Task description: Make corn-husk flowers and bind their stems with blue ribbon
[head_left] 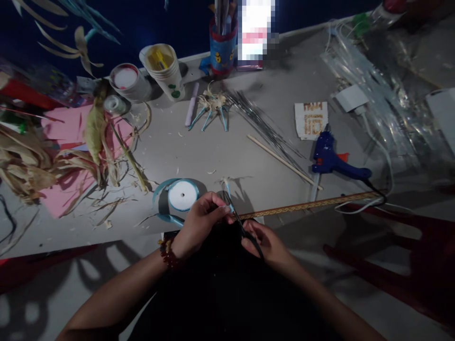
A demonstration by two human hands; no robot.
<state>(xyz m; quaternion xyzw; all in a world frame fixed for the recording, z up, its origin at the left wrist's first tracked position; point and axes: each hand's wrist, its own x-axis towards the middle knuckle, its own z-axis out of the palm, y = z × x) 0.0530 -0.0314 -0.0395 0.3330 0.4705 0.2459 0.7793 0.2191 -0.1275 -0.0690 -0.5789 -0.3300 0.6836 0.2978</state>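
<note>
My left hand (199,222) is closed in a pinch on a thin blue-wrapped stem (227,192) with a pale husk tuft at its top, just off the table's near edge. My right hand (267,242) grips black scissors (245,231), whose blades point up towards the stem by my left fingertips. A roll of light blue ribbon (182,195) lies on the table just left of my left hand, its loose end curling round it. A bead bracelet (168,253) sits on my left wrist.
A blue glue gun (332,161), a wooden stick (284,162), thin wires (263,128) and a gold-patterned strip (313,204) lie to the right. Dried husks (31,166) on pink paper (67,128) fill the left. Cups (165,68), a pen pot (222,47) and finished blue stems (211,111) stand behind.
</note>
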